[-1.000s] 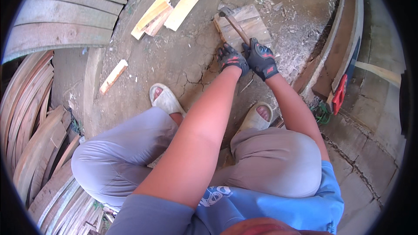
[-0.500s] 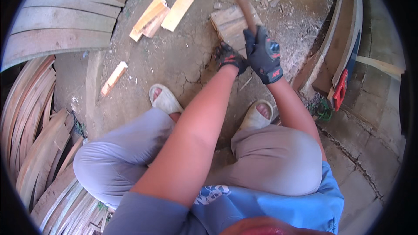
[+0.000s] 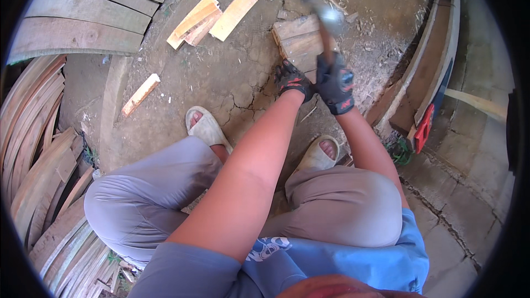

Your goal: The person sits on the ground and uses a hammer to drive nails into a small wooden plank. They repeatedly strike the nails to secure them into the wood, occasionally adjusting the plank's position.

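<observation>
Gripping a blurred, probably hatchet-like tool (image 3: 326,27) above wood block (image 3: 298,41).

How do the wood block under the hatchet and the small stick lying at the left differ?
The wood block is wide and greyish, with a gloved hand on its near edge; the small stick is thin, pale orange, untouched. The block lies below the raised hatchet; the stick lies far off. Both rest on dirt.

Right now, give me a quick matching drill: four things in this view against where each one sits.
Things:
1. hatchet
2. wood block
3. single split stick
4. curved planks

Places:
A. stacked at upper left
B. alone on the dirt, left of the feet
C. raised in the right hand
D. on the ground under the left hand

Pairs: 1-C, 2-D, 3-B, 4-A
</observation>
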Demonstrator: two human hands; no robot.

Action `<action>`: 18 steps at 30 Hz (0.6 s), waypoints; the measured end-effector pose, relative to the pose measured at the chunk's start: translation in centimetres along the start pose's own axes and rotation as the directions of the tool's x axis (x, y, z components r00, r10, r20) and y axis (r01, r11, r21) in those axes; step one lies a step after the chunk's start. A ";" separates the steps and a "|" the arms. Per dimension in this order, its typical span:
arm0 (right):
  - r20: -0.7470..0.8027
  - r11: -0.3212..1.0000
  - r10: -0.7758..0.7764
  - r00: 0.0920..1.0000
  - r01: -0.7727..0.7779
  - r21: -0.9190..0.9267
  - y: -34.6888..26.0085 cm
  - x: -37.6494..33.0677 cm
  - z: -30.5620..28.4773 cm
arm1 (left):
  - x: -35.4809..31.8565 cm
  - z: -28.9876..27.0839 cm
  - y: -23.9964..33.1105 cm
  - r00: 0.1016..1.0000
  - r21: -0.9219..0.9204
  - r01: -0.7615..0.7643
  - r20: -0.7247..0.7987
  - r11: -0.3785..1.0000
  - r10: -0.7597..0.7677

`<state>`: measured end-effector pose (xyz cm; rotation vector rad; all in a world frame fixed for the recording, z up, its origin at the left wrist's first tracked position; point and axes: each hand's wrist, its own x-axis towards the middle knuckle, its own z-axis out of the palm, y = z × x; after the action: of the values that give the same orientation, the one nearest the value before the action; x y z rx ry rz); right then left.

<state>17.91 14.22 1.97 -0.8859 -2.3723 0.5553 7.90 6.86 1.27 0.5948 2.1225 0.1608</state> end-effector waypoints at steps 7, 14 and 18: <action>0.240 0.977 0.211 0.948 -0.197 -0.080 -5.8 2.1 -2.5 | 3.2 2.5 -2.9 0.998 -0.017 0.044 -0.049 0.999 -0.044; 0.491 0.932 0.302 0.817 -0.146 -0.331 0.6 1.7 0.9 | 2.5 2.2 -0.9 0.998 -0.059 -0.026 -0.066 0.998 0.022; 0.133 0.983 0.181 0.974 -0.178 -0.033 -5.6 3.2 -1.7 | 2.9 1.9 -2.4 0.993 0.024 0.016 -0.115 1.000 -0.013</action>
<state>14.33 12.82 7.39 -1.1121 -2.4376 0.6820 7.16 5.89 -2.75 0.5973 2.2426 0.1643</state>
